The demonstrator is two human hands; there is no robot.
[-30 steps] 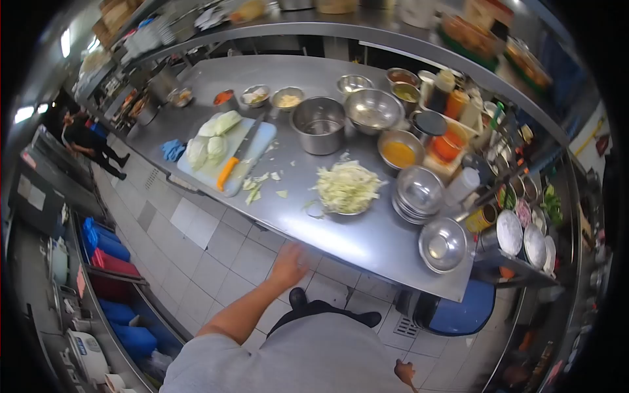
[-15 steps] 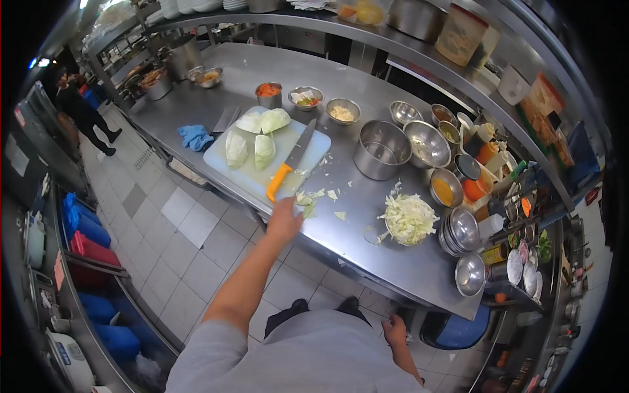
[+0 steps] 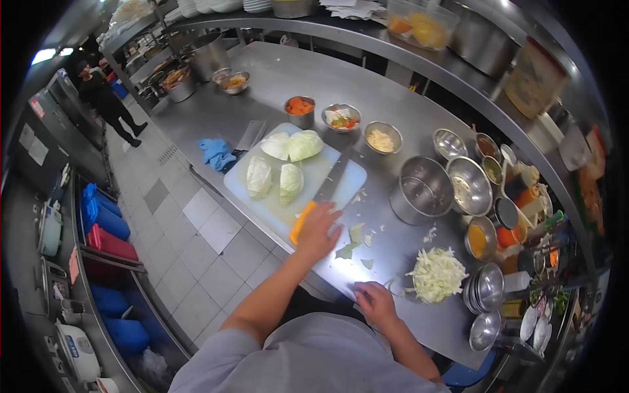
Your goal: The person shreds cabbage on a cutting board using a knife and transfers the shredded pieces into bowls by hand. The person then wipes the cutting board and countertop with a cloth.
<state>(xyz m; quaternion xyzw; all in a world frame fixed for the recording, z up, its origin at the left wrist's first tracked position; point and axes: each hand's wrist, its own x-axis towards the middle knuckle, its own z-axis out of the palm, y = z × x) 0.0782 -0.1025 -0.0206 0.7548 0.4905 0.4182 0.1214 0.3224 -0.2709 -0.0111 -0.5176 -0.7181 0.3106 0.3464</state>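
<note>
In a kitchen with a tiled floor (image 3: 157, 196), a long steel table (image 3: 282, 62) stands before the person, and another person in dark clothes (image 3: 108, 101) is standing well apart, far to the left of both hands. The left hand (image 3: 319, 230) is upon the orange handle of the knife (image 3: 332, 178) and covers a part of it; whether the fingers are closed around it, I cannot tell. From this hand the blade points away, lying over the white cutting board (image 3: 354, 182). Beyond the left hand and a little to its left, four cabbage pieces (image 3: 291, 183) rest on the same board; farther that way are a cleaver (image 3: 251, 135) and a blue cloth (image 3: 215, 154). Just to the right of this hand, some leaf scraps (image 3: 347, 251) lie on the steel. The right hand (image 3: 376, 301) is at the near edge of the table, its fingers loosely bent and half opened. To the right of it is a heap of shredded cabbage (image 3: 438, 274), and farther beyond it stands a deep pot (image 3: 418, 211).
</note>
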